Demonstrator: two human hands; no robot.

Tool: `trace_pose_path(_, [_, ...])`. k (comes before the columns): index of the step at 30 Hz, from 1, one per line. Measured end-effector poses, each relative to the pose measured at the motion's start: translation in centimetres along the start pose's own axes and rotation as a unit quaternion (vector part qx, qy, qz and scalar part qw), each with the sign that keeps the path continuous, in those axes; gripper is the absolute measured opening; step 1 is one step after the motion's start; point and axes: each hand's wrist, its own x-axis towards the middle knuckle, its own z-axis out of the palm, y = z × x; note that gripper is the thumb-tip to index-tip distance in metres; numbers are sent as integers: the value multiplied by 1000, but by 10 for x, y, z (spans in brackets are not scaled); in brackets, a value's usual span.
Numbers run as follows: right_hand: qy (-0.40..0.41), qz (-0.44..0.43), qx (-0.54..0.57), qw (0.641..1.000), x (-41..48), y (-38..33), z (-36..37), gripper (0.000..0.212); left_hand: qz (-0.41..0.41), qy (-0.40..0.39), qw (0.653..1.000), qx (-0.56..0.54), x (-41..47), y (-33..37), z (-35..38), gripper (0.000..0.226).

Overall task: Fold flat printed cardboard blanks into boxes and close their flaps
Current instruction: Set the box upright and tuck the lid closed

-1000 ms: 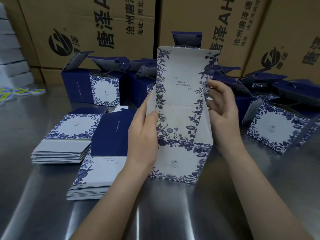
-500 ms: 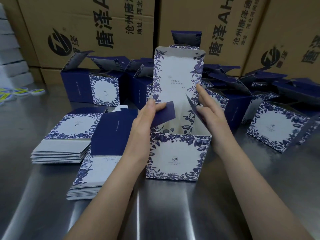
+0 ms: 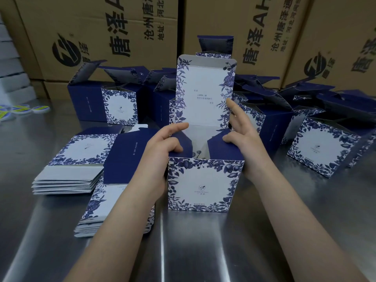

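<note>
Here we go: the box (image 3: 203,186) stands upright on the steel tabletop (image 3: 203,247) right in front of me, its floral front panel facing me and its top open. The tall lid flap (image 3: 203,92) stands straight up at the back, printed side toward me. My left grip (image 3: 160,153) sits against the box's left wall, thumb hooked over the navy left side flap (image 3: 183,146) and pressing it inward, forefinger stretched out toward the foot of the lid. My right grip (image 3: 242,135) is spread and loose on the other side: its thumb pushes on the navy right side flap (image 3: 221,148), and one straight finger reaches up beside the lid's right edge. Both side flaps lean in over the opening with a gap between them, and I can see a bit of floral print inside. To my left lie two stacks of flat blanks (image 3: 69,176), one of them partly under my forearm. Behind and to the right, folded boxes (image 3: 120,106) crowd the tabletop with their lids up, in front of brown cartons (image 3: 101,27) printed in black
</note>
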Motion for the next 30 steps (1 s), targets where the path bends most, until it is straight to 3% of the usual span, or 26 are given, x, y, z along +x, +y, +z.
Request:
trace_pose_path(3, [-5, -4, 18, 1000, 0, 1, 0, 77, -8, 9, 1000, 2, 1, -1, 1, 56])
trace_pose_path(5, [-2, -4, 18, 1000, 0, 3, 1, 71, -5, 13, 1000, -8, 0, -2, 4, 44])
trace_pose_path(7, [0, 9, 34, 999, 0, 6, 0, 54, 11, 19, 1000, -16, 0, -3, 5, 24])
trace_pose_path(11, [2, 39, 24, 999, -1, 9, -1, 27, 49, 32, 998, 0, 1, -6, 3, 21])
trace_pose_path(14, [-68, 56, 11, 996, 0, 11, -7, 13, 59, 46, 997, 9, 0, -5, 3, 14])
trace_pose_path(18, [-136, 104, 6, 985, 1, 13, -13, 23, 68, 62, 996, 4, -1, -5, 3, 13])
trace_pose_path(26, [-91, 92, -18, 991, 3, 14, -6, 27, 87, 80, 992, 36, 1, -6, 3, 12])
trace_pose_path(30, [-115, 88, 0, 989, 2, 15, -8, 21, 103, 64, 992, 46, 3, -10, 1, 12])
